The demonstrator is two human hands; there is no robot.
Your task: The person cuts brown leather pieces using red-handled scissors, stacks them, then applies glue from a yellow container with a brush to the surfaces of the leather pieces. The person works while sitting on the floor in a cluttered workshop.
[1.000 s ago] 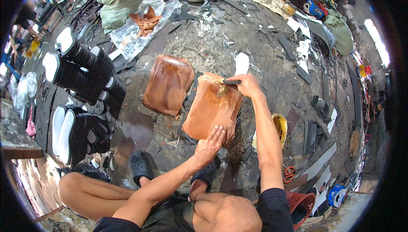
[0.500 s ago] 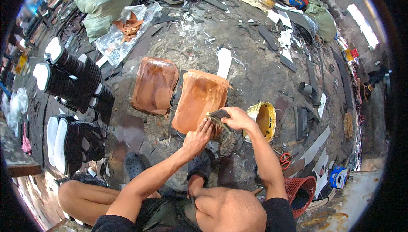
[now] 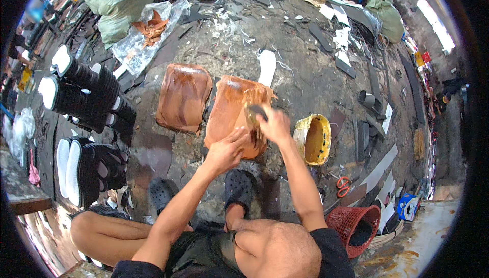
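A stack of brown leather pieces (image 3: pixel 224 104) lies on the floor in front of me. My left hand (image 3: pixel 227 150) rests on its near part, fingers stretched out flat. In my right hand (image 3: pixel 275 126) is a dark, flat spreader (image 3: pixel 256 112), its edge against the leather's right side. Wet, yellowish-brown smears of what looks like glue show around the spreader. Just right of that hand stands a yellow tub (image 3: pixel 300 139) with amber liquid inside. Left of the stack lies a second brown leather stack (image 3: pixel 183 97), shiny along its far edge.
A white sole-shaped piece (image 3: pixel 267 66) lies beyond the stack. Black-and-white footwear parts (image 3: pixel 89 173) are piled at the left. Red-handled scissors (image 3: pixel 343 187) and a red basket (image 3: pixel 351 222) are at the right. Scraps, a plastic bag (image 3: pixel 168 20) and a green sack (image 3: pixel 119 3) lie farther off.
My right hand has swung the spreader from the stack's near right corner farther up its right side. Fresh smears show there. My left hand has shifted slightly left and nearer the far side.
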